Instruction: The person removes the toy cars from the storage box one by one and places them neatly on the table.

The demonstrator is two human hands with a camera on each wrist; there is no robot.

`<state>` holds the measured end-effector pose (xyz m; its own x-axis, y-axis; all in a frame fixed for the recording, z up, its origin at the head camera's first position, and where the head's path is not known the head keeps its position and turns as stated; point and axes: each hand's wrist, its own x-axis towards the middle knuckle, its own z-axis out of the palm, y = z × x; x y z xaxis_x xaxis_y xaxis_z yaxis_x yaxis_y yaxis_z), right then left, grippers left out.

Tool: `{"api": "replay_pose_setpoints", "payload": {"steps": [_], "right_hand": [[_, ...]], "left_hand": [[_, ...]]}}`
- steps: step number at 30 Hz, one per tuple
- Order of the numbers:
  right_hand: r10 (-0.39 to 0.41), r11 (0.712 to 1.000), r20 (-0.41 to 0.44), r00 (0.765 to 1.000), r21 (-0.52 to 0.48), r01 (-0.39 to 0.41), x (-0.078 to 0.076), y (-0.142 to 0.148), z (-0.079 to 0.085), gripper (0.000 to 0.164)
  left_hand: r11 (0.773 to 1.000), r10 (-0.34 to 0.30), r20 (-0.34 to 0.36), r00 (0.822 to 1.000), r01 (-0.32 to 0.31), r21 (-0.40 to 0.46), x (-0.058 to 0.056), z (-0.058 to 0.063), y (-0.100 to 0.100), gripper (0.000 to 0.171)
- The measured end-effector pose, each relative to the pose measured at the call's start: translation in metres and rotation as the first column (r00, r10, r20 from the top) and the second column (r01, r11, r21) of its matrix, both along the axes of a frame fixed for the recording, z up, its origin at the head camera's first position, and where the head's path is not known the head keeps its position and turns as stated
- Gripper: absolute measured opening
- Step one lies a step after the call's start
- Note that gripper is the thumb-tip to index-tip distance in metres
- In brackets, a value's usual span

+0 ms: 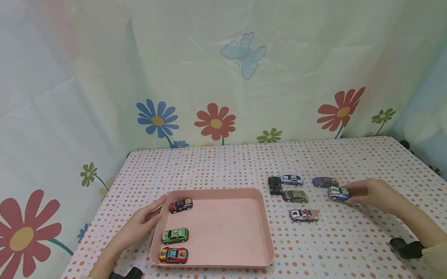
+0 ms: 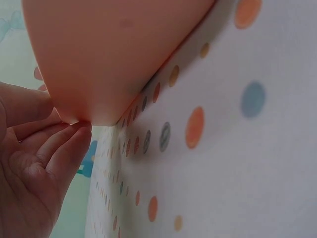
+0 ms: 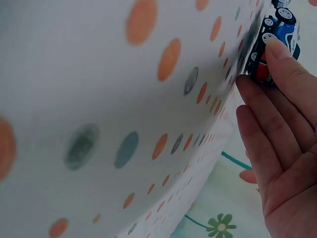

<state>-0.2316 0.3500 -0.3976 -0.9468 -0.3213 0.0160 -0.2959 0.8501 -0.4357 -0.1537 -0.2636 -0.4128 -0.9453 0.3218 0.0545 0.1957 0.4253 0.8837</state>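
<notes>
At the left rim of a pink tray (image 1: 219, 227), my left hand (image 1: 142, 223) has thumb and fingertips pinching the edge near the far corner; the tray's wall (image 2: 114, 59) fills the top of the left wrist view. Inside the tray, along its left side, sit a dark red toy car (image 1: 181, 205), a green one (image 1: 175, 236) and a red-and-yellow one (image 1: 173, 255). Out to the right, my right hand (image 1: 372, 193) pinches a white, blue and green toy car (image 1: 338, 193) between thumb and fingers, low over the table. A dark blue toy car (image 1: 324, 182) lies just behind it.
Between tray and right hand stand a black toy vehicle (image 1: 275, 185), a white-and-blue toy car (image 1: 291, 179), a dark green one (image 1: 295, 196) and a white-and-red one (image 1: 304, 215). The dotted tablecloth (image 1: 338, 259) covers the table; a flowered curtain (image 1: 281, 54) hangs behind.
</notes>
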Motion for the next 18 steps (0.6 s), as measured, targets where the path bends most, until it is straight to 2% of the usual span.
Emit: {"api": "replay_pose_setpoints", "payload": {"steps": [7, 12, 18], "right_hand": [[0.02, 0.997, -0.003, 1.0, 0.071, -0.02, 0.001, -0.011, 0.001, 0.042], [0.02, 0.986, -0.006, 1.0, 0.167, -0.019, 0.0, -0.017, 0.004, 0.039], [0.05, 0.973, -0.002, 0.999, 0.228, -0.049, -0.001, -0.022, 0.006, 0.039]], "left_hand": [[1.0, -0.001, -0.011, 1.0, 0.001, -0.002, 0.001, 0.001, 0.0, 0.05], [1.0, 0.0, -0.02, 1.0, 0.0, -0.004, 0.0, 0.0, 0.001, 0.05], [1.0, -0.002, -0.011, 1.0, 0.002, 0.008, 0.0, -0.001, 0.0, 0.05]]}}
